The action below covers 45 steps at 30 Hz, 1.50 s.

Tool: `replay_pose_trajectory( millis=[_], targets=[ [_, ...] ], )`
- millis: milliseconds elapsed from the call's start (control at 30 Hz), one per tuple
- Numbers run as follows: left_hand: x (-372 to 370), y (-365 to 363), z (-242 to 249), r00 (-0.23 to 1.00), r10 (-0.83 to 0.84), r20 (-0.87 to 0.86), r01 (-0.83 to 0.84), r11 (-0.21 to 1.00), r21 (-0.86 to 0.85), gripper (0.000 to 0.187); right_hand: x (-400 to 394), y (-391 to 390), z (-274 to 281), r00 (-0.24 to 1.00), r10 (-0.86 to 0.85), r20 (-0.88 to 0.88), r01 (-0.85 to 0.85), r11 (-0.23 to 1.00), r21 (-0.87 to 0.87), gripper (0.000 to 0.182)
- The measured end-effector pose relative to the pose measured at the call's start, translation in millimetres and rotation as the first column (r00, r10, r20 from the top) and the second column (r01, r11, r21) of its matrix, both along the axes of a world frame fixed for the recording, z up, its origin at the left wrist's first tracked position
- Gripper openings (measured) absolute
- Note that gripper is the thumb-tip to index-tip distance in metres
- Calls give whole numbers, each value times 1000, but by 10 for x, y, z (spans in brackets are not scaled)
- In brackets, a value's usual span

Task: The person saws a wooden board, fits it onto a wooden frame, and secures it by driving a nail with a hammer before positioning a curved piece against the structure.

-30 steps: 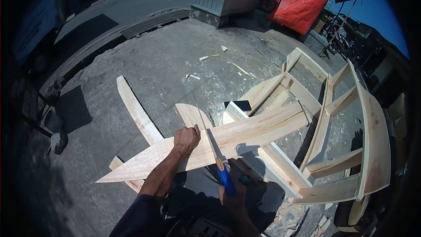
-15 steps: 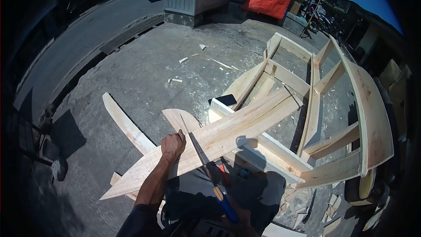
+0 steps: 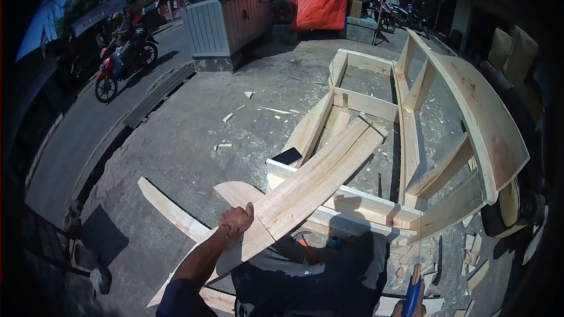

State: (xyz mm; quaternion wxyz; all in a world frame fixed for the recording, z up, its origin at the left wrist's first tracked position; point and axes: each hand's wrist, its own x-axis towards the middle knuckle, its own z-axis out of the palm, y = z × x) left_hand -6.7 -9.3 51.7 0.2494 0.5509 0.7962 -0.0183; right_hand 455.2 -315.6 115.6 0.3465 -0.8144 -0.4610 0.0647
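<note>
A long pale wooden board (image 3: 320, 179) slants across the front of the view, with a dark cut line running across it. My left hand (image 3: 236, 221) is closed over its upper edge, left of that line; the curled fingertips are hidden. At the bottom right my right hand (image 3: 413, 307) grips a handsaw (image 3: 414, 287) by its blue handle. The saw blade points upward, almost edge-on, apart from the board. Beneath the board's middle lies a wooden frame (image 3: 376, 205). A rounded wooden piece (image 3: 235, 190) shows just beyond my left hand.
A curved wooden strip (image 3: 170, 208) lies on the concrete at left. A phone (image 3: 286, 157) rests near the frame's corner. Red-handled tool (image 3: 307, 250) and wood offcuts (image 3: 473, 252) lie nearby. A motorbike (image 3: 120, 61) with riders is on the road.
My right hand has carried the saw off the board toward the lower right, exposing the cut line. My left hand stays on the board. The view has tilted up, and a motorbike has appeared.
</note>
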Motion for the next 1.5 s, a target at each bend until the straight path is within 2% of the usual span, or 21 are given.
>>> replay_pose_trajectory(
  millis=[67,100,167,300,367,400,433,467,533,567,633,667,733,867,1000,1100,1233,1267,1367,1400,1500],
  targets=[
    [48,57,47,972,-114,-203,102,992,-70,74,141,-156,-118,997,-78,27,80,993,-90,69],
    [1,160,-31,972,-125,-198,117,992,-54,74,188,-212,-176,994,-100,33,103,988,-117,69],
    [-233,469,-193,895,-337,-293,313,941,-126,73,263,-289,-278,992,-122,26,125,982,-145,69],
    [-99,547,435,882,-340,-328,292,938,-188,70,349,-428,-388,986,-166,5,164,970,-178,69],
    [-286,449,582,981,-175,-80,176,984,7,72,366,-507,-433,985,-175,4,172,963,-206,69],
    [-441,375,601,970,-10,243,-13,996,92,73,386,-538,-436,984,-176,4,173,962,-212,69],
    [-577,317,637,831,124,542,-223,967,121,75,385,-549,-456,984,-180,-1,175,960,-221,69],
    [-634,286,623,843,134,521,-228,966,120,75,386,-575,-460,982,-187,-9,181,956,-230,69],
    [-706,145,445,928,111,355,-267,864,427,77,416,-562,-452,982,-190,-17,181,956,-231,69],
    [-747,56,375,926,121,357,-277,862,425,77,445,-560,-442,982,-191,-10,183,956,-229,69],
    [-642,-18,398,988,47,-150,46,825,564,77,484,-557,-425,980,-199,-5,193,957,-217,69],
    [-619,-93,562,999,-25,-28,35,897,440,77,507,-570,-413,980,-198,-3,193,959,-209,69],
    [-560,-311,659,993,-105,45,77,907,413,75,559,-560,-348,977,-215,1,211,959,-192,69],
    [-485,-554,225,891,-175,419,5,926,377,62,580,-782,-360,960,-281,11,277,940,-200,69],
    [-29,-647,-168,921,-134,366,-89,842,532,47,479,-1074,-538,949,-314,25,309,914,-262,69],
    [49,-597,-346,933,-221,283,-3,782,623,44,372,-1200,-662,941,-336,30,327,886,-329,69],
    [154,-635,-250,900,-397,180,195,735,649,32,241,-1330,-832,939,-343,39,329,856,-400,69],
    [141,-600,-384,912,-389,129,179,662,728,29,224,-1358,-870,942,-333,44,320,849,-420,69],
    [174,-649,-306,915,-374,151,158,678,718,26,178,-1411,-995,951,-307,50,291,825,-485,69],
    [172,-622,-379,905,-412,104,173,581,795,23,160,-1432,-1051,954,-294,52,279,817,-505,69],
    [164,-637,-310,906,-406,117,130,531,837,27,166,-1493,-1185,975,-214,67,214,796,-567,69]
  ],
)
